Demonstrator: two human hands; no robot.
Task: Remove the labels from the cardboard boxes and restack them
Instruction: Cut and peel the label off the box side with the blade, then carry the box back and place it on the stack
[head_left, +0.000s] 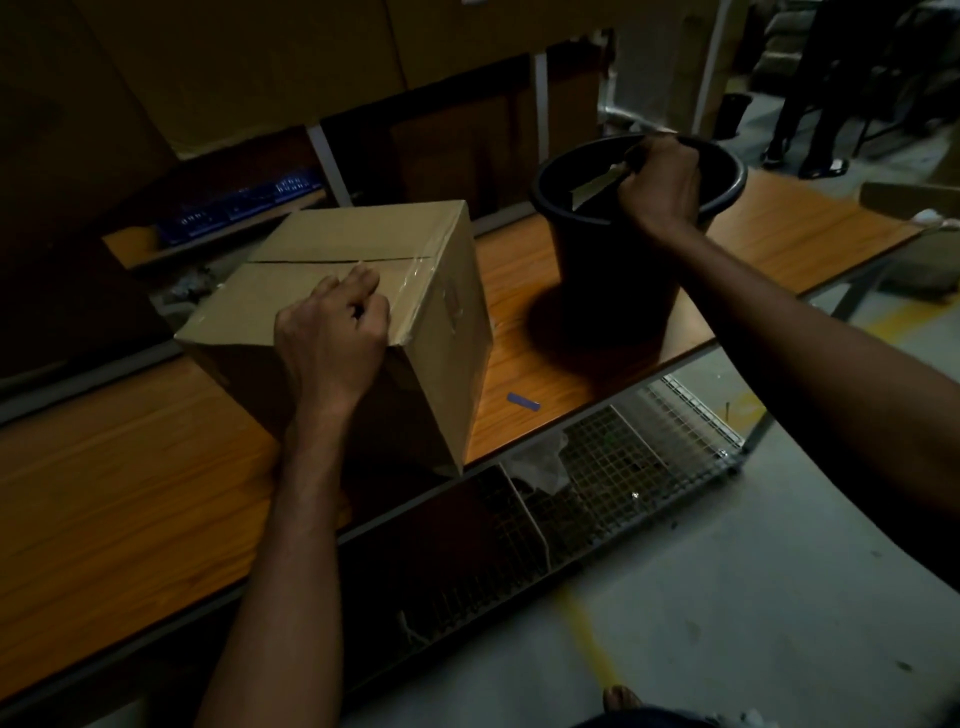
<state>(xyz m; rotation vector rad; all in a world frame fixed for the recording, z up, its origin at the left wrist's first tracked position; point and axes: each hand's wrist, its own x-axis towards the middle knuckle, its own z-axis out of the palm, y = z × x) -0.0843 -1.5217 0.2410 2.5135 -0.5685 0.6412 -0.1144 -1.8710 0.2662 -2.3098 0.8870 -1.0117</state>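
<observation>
One label strip is pinched in my right hand over the bucket; I should drop it fully inside while my curled, empty left hand steadies the cardboard box on the counter.

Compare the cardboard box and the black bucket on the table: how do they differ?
The cardboard box is tan and square-edged; the bucket is black and round. The box is closed, with clear tape on its top; the bucket is open-topped. The left hand rests on the box with curled fingers; the right hand holds a pale strip over the bucket. Both stand on the wooden table.
</observation>
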